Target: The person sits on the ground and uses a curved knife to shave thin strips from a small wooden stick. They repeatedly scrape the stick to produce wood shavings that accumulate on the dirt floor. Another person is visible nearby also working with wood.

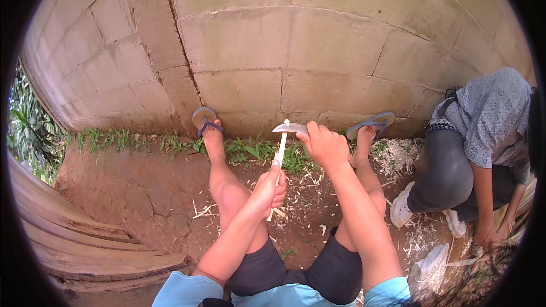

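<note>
My left hand is closed around a pale, slim wooden stick, which stands up above the fist and shows its lower end below it. My right hand grips a knife with a short, curved blade; its handle is hidden in the fingers. The blade lies across the stick close to its top end, where a small pale tip shows above the metal. Both hands are held out between my spread knees.
A block wall rises ahead, with grass along its foot. Pale shavings litter the brown soil. At right another person in a patterned grey top bends low, hands near the ground. Wooden boards lie at left.
</note>
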Demonstrator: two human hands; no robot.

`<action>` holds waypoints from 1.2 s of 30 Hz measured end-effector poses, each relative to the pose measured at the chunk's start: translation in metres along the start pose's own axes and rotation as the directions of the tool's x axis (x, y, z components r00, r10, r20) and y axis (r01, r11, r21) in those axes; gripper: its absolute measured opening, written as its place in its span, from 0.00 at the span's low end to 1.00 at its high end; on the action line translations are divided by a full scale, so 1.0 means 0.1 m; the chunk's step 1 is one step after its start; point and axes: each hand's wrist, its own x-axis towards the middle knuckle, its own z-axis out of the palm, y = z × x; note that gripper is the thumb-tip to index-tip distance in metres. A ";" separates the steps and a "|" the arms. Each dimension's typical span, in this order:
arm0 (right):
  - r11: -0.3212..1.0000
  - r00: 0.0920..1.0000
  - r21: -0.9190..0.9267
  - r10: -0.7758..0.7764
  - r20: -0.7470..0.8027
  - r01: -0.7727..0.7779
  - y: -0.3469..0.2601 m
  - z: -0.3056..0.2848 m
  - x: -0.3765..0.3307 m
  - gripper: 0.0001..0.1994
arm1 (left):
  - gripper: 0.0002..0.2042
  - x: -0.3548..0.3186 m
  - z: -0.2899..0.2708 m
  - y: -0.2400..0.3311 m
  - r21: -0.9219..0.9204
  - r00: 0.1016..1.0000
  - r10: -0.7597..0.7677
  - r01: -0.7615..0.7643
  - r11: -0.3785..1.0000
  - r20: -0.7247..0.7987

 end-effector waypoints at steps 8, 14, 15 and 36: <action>0.859 0.977 0.490 0.052 0.209 -0.150 -0.09 -0.15 -0.03 0.21 | 0.24 -0.07 -0.08 -0.04 0.038 0.998 0.059 -0.060 0.997 0.028; 0.819 0.991 0.559 0.094 0.093 -0.130 -0.27 -0.18 -0.07 0.19 | 0.24 -0.05 -0.04 -0.01 -0.024 0.997 0.073 -0.072 0.997 0.035; 0.858 0.998 0.511 0.062 0.006 -0.056 -0.30 -0.17 -0.06 0.19 | 0.25 -0.04 -0.08 -0.02 -0.023 0.994 0.083 -0.081 0.996 0.069; 0.949 0.998 0.306 -0.067 -0.023 0.070 -0.29 -0.12 -0.08 0.21 | 0.24 -0.08 -0.10 0.00 -0.021 0.996 0.062 -0.061 0.998 0.066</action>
